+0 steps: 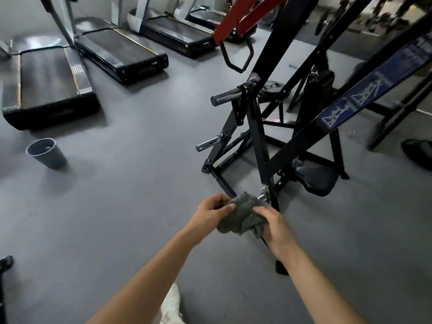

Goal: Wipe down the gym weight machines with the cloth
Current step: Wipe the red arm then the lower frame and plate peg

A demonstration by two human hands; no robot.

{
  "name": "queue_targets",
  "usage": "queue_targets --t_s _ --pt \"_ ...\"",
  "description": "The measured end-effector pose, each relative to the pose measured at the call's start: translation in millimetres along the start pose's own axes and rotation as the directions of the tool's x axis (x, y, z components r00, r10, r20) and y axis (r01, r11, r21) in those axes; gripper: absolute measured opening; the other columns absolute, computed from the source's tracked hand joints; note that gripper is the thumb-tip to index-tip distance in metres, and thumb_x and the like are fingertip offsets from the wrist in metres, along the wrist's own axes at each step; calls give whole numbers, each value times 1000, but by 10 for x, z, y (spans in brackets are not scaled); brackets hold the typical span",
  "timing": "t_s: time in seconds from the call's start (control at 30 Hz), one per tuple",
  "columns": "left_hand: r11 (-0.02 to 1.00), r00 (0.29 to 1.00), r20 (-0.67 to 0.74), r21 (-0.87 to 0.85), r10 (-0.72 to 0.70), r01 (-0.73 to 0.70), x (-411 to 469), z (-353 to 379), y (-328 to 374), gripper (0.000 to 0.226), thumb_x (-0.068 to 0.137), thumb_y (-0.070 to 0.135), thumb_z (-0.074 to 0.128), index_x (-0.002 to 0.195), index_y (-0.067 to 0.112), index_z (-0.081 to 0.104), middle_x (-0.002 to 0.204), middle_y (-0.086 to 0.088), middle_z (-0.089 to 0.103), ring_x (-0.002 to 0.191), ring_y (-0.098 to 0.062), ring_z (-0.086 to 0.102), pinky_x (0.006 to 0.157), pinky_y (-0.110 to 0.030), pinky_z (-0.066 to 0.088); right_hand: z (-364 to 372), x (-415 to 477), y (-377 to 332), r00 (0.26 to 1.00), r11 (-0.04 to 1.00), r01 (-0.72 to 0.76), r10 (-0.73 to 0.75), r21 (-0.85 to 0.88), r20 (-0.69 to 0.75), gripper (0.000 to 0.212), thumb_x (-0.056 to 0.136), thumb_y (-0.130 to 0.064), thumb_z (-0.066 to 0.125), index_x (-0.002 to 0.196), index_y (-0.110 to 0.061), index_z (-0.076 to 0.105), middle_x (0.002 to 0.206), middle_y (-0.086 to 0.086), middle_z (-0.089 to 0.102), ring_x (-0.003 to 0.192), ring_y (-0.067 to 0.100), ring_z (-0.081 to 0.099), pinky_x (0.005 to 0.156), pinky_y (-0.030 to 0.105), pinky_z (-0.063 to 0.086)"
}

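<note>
A crumpled grey cloth is bunched between both hands, low in the middle of the view. My left hand pinches its left edge with thumb and curled fingers. My right hand grips its right side from above. Just behind the cloth stands a black weight machine with slanted frame bars, chrome plate pegs and a black seat pad. The cloth hangs close to the machine's lower upright near a chrome bolt, and I cannot tell if it touches.
A grey bucket stands on the grey floor at left. Several treadmills line the back left. A red arm with a black handle hangs at top centre. A blue-labelled bar slants across the right. A dark shoe lies far right.
</note>
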State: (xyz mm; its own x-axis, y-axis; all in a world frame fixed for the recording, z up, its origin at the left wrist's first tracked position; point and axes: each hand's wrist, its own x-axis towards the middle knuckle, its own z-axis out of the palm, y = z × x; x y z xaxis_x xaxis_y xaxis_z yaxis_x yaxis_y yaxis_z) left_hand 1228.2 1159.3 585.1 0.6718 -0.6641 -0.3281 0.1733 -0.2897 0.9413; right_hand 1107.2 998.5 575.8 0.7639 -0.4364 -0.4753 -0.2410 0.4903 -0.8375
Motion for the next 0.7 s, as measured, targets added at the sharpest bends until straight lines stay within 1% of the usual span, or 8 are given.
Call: queue_targets --t_s 0.07,0.13,0.23,0.3,0.4,0.57,0.63,0.7 --pt "999 998 66 47 9 -12 108 -172 157 3 98 33 71 97 30 71 94 3 75 85 -14 70 71 -27 53 168 -12 -130 1000 999 -27 27 34 1 26 99 -20 63 120 -11 74 123 26 70 114 39 67 99 53 52" --pt "994 997 70 102 38 -45 253 -413 317 3 97 38 70 96 36 72 95 4 76 88 -14 71 75 -31 55 395 17 -256 997 998 -64 64 0 52 32 95 -28 74 124 -15 74 122 21 72 115 40 69 103 60 53" --pt "990 992 70 87 107 -113 451 -889 536 11 93 42 70 94 31 72 96 -3 74 87 -14 69 83 -38 57 850 182 -382 989 999 -38 35 18 142 45 84 -18 85 125 -3 72 125 27 70 118 47 66 108 63 47" --pt "988 987 86 65 132 -138 600 -1212 681 15 92 42 70 93 27 71 93 -5 74 84 -15 68 80 -36 56 1187 315 -481 997 1000 15 -16 13 80 47 81 -16 87 122 0 73 120 27 72 113 48 68 102 56 54" --pt "988 985 112 58 133 -141 847 -1535 896 12 100 27 70 95 16 71 83 -1 73 77 -14 67 67 -27 53 1575 479 -636 994 995 98 -97 13 -47 41 82 -22 81 120 -7 74 110 18 78 104 40 74 85 41 58" --pt "968 957 194 90 213 -234 1278 -1794 1219 12 88 39 74 83 29 71 76 2 67 72 -12 61 70 -29 47 1900 787 -833 971 966 210 -188 149 -149 35 80 -11 82 114 -8 74 105 19 78 94 36 77 84 45 62" --pt "959 950 200 99 241 -264 1474 -1805 1350 17 81 45 75 81 29 71 75 0 66 72 -14 60 70 -33 48 1946 934 -961 948 951 278 -249 134 -200 59 60 -28 99 112 -10 77 107 18 78 100 38 75 90 48 60" --pt "944 936 211 116 280 -309 1721 -1779 1531 25 74 54 74 82 30 71 77 -7 68 72 -16 61 71 -39 49 1955 1089 -1149 921 937 323 -279 131 -272 83 39 -46 105 110 -13 78 107 15 79 105 36 74 91 45 58"
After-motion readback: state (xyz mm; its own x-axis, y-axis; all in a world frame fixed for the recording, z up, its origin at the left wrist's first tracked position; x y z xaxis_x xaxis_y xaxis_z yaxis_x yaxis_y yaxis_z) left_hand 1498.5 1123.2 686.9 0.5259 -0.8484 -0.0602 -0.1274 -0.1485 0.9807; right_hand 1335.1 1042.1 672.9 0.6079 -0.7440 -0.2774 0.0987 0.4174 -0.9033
